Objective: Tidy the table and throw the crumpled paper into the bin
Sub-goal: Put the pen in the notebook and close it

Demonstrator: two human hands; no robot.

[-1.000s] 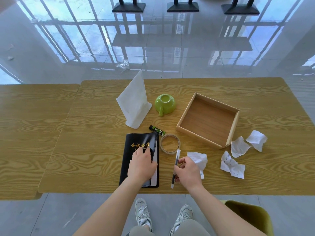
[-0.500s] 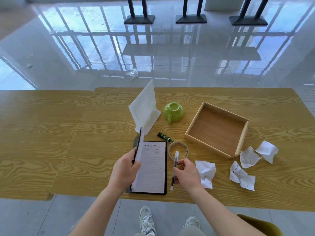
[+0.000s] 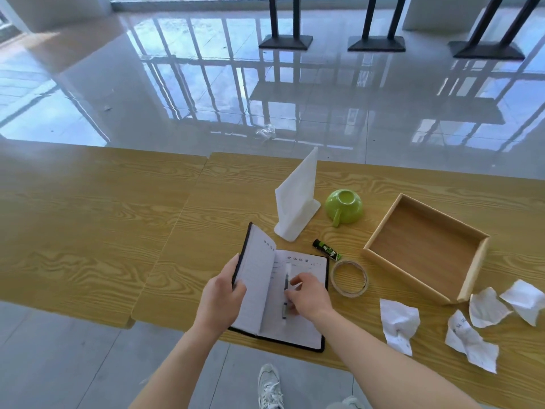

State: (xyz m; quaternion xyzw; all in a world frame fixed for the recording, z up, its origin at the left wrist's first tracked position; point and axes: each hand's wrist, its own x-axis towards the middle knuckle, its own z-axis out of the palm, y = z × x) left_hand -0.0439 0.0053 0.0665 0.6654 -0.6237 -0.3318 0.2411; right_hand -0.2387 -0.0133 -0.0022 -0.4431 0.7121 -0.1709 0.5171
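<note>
A black notebook (image 3: 298,326) lies open near the table's front edge. My left hand (image 3: 221,302) grips its raised front cover and tilts it up. My right hand (image 3: 308,296) holds a pen (image 3: 286,286) down on the lined right page, along the spine. Several crumpled papers lie to the right: one (image 3: 398,323) beside my right forearm, another (image 3: 469,340) further right, and two more (image 3: 488,307) by the wooden tray's corner. No bin is in view.
A wooden tray (image 3: 472,278) stands at the right. A tape roll (image 3: 351,278) and a small green-black tube (image 3: 327,250) lie by the notebook. Behind them stand a white napkin holder (image 3: 298,205) and an upturned green cup (image 3: 343,206). Glossy floor lies beyond the table (image 3: 118,231).
My left hand lifted the notebook's cover open. My right hand carried the pen from beside the notebook onto the open page. The view shifted, so the things sit further right.
</note>
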